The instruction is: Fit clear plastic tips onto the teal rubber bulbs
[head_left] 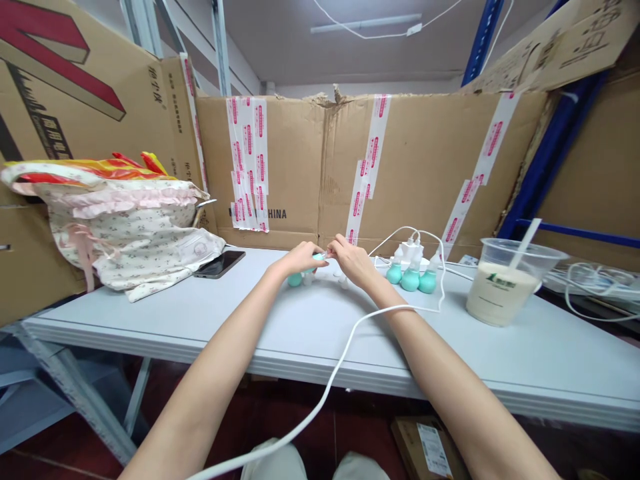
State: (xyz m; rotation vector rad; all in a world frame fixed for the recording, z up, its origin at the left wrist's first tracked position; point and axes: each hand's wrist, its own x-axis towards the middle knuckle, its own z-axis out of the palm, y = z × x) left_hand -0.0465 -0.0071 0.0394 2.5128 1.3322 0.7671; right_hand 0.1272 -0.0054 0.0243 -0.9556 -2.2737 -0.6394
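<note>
My left hand (299,260) is closed around a small teal squeeze bulb (319,257), partly hidden by the fingers. My right hand (351,261) meets it from the right, its fingers pinching a small clear piece (329,254) at the bulb's end. Just under my left hand another teal bulb (295,280) rests on the table. Small whitish parts (343,281) lie beneath my hands, too small to make out. Right of my right hand, several teal bulbs with clear nozzles (411,280) stand upright in a group.
A white cable (350,340) crosses over my right forearm. Behind the bulbs sits a white plug adapter (412,252). A plastic cup with a straw (500,287) stands at right. A phone (220,264) and a floral bag (125,227) lie left. Cardboard (290,160) walls the table's back.
</note>
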